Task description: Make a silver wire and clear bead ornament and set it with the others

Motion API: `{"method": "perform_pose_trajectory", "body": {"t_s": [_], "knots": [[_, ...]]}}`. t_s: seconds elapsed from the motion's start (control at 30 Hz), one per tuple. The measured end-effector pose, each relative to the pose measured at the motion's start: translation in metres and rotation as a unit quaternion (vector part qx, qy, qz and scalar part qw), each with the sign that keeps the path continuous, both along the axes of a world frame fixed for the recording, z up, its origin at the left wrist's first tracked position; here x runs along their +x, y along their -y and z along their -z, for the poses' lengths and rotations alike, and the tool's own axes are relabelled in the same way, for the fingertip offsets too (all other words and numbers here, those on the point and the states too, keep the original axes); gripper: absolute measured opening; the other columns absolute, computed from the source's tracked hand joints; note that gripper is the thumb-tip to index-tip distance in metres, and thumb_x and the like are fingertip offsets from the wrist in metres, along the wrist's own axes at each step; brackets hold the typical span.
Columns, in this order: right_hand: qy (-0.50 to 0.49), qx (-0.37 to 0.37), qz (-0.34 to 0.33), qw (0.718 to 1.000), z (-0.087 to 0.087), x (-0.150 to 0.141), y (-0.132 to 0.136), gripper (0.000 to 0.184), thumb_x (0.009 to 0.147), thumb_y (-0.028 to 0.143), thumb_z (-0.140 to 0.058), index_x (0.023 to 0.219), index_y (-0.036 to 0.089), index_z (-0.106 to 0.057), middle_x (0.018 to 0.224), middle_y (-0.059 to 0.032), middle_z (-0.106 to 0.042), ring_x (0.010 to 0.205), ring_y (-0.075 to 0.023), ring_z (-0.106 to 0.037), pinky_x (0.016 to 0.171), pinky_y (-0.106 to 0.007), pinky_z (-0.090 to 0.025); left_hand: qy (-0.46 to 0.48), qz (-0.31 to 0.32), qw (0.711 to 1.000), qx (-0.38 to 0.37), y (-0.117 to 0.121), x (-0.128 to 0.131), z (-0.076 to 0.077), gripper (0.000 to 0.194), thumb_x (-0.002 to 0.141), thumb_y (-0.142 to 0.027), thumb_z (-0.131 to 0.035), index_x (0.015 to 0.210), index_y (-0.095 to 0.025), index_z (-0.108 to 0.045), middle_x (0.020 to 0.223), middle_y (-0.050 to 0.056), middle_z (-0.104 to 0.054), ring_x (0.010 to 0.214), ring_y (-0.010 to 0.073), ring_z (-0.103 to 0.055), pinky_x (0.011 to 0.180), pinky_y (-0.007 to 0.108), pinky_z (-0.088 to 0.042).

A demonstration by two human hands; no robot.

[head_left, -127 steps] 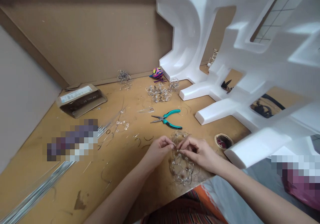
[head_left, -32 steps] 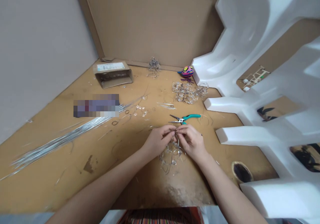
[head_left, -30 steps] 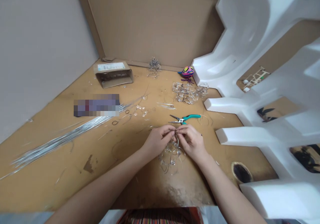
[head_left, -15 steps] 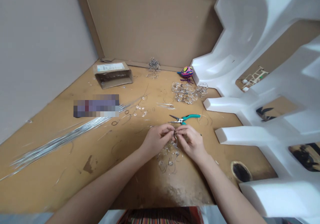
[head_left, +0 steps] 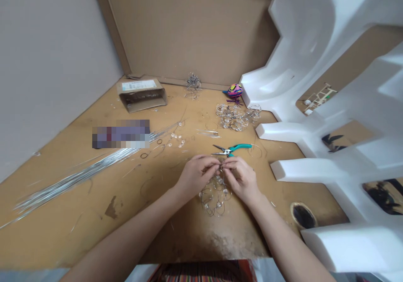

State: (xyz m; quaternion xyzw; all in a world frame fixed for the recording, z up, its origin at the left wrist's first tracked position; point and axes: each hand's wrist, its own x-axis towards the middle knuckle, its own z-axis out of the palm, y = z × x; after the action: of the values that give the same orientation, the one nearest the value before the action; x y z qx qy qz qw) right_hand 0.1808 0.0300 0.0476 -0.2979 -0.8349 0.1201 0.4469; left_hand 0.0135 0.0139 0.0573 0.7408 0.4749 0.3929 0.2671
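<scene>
Curled, clear-beaded wirework [head_left: 219, 205] has shifted slightly at the pinching fingers [head_left: 209, 162].

- Wire-and-bead piece [head_left: 215, 195]: thin silvery wire bent into an open, rounded cage of loops, with clear beads dotted along it.
- Its state: the far end is pinched between the fingertips of the left hand [head_left: 199, 173] and right hand [head_left: 242, 176], which partly hide it; the loops spread below them.
- Its place: just on the person's side of the teal-handled pliers [head_left: 227, 152], apart from them.
</scene>
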Motion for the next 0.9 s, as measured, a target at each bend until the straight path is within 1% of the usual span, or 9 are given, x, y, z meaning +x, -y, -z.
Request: {"method": "perform_pose_trajectory", "body": {"t_s": [0.1,0.23,0.3,0.4,0.5,0.63,0.77,0.83,0.9], "knots": [[-0.015,-0.022,0.009,1.000,-0.004,0.001,-0.001,0.013,0.076,0.009,-0.053,0.081,0.021,-0.054,0.083,-0.0050,-0.059,0.081,-0.0170,-0.056,0.072,-0.034,-0.047,-0.024,0.010,0.999,0.038,-0.001,-0.002,0.001,0.017,0.084,-0.020,-0.046,0.077,-0.021,-0.061,0.073,-0.003,-0.066,0.070,0.0114,-0.057,0.091,0.033,-0.036],[-0.005,-0.034,0.020,0.999,-0.011,0.002,-0.002,0.009,0.072,0.012,-0.056,0.074,0.021,-0.055,0.082,-0.0034,-0.059,0.084,-0.0186,-0.053,0.081,-0.040,-0.042,-0.029,-0.038,0.995,0.082,-0.004,-0.006,0.003,0.013,0.080,-0.022,-0.050,0.080,-0.020,-0.063,0.086,0.003,-0.059,0.086,0.0155,-0.055,0.083,0.031,-0.039],[0.004,-0.039,0.030,0.999,-0.013,0.002,-0.002,0.009,0.069,0.012,-0.056,0.070,0.021,-0.055,0.080,-0.0028,-0.059,0.082,-0.0186,-0.053,0.080,-0.040,-0.041,-0.017,-0.060,0.995,0.073,-0.005,-0.007,0.004,0.011,0.078,-0.019,-0.052,0.077,-0.019,-0.063,0.085,0.003,-0.056,0.085,0.0156,-0.054,0.077,0.028,-0.041],[0.018,-0.043,0.058,0.997,-0.013,0.003,-0.004,0.009,0.066,0.012,-0.055,0.063,0.020,-0.053,0.075,-0.0024,-0.059,0.079,-0.0189,-0.052,0.077,-0.038,-0.040,0.003,-0.076,0.996,0.046,-0.009,-0.009,0.008,0.010,0.074,-0.015,-0.052,0.072,-0.018,-0.061,0.079,0.002,-0.053,0.076,0.0134,-0.052,0.070,0.025,-0.042],[0.041,-0.060,0.088,0.993,-0.011,0.007,-0.008,0.010,0.062,0.011,-0.055,0.059,0.019,-0.051,0.071,-0.0024,-0.059,0.077,-0.0192,-0.051,0.075,-0.037,-0.039,0.023,-0.091,0.995,0.038,-0.017,-0.016,0.014,0.010,0.072,-0.013,-0.050,0.067,-0.018,-0.058,0.076,0.000,-0.052,0.073,0.0125,-0.051,0.067,0.024,-0.041],[0.073,-0.124,0.119,0.982,-0.008,0.019,-0.016,0.011,0.059,0.010,-0.053,0.054,0.019,-0.048,0.065,-0.0018,-0.056,0.073,-0.0186,-0.050,0.072,-0.033,-0.040,0.036,-0.139,0.989,0.027,-0.032,-0.035,0.021,0.010,0.069,-0.012,-0.050,0.061,-0.017,-0.054,0.073,-0.001,-0.050,0.073,0.0125,-0.051,0.067,0.024,-0.040],[0.097,-0.207,0.151,0.962,-0.006,0.025,-0.020,0.009,0.058,0.013,-0.051,0.052,0.019,-0.047,0.062,-0.0015,-0.055,0.069,-0.0174,-0.050,0.066,-0.029,-0.040,0.036,-0.183,0.982,0.023,-0.042,-0.049,0.026,0.010,0.069,-0.014,-0.050,0.059,-0.018,-0.053,0.069,-0.001,-0.050,0.071,0.0126,-0.050,0.065,0.023,-0.040],[0.095,-0.242,0.162,0.952,-0.006,0.024,-0.020,0.007,0.058,0.014,-0.051,0.053,0.018,-0.049,0.065,-0.0015,-0.056,0.067,-0.0161,-0.050,0.063,-0.028,-0.039,0.036,-0.176,0.984,0.015,-0.041,-0.048,0.025,0.010,0.070,-0.016,-0.050,0.060,-0.018,-0.053,0.069,-0.001,-0.051,0.071,0.0124,-0.050,0.066,0.023,-0.041],[0.080,-0.292,0.145,0.942,-0.006,0.021,-0.018,0.004,0.059,0.016,-0.051,0.056,0.018,-0.050,0.064,-0.0007,-0.056,0.062,-0.0139,-0.049,0.058,-0.025,-0.038,0.032,-0.122,0.992,0.000,-0.036,-0.041,0.022,0.010,0.073,-0.018,-0.050,0.064,-0.018,-0.055,0.072,-0.001,-0.053,0.072,0.0122,-0.051,0.067,0.023,-0.042]]}}
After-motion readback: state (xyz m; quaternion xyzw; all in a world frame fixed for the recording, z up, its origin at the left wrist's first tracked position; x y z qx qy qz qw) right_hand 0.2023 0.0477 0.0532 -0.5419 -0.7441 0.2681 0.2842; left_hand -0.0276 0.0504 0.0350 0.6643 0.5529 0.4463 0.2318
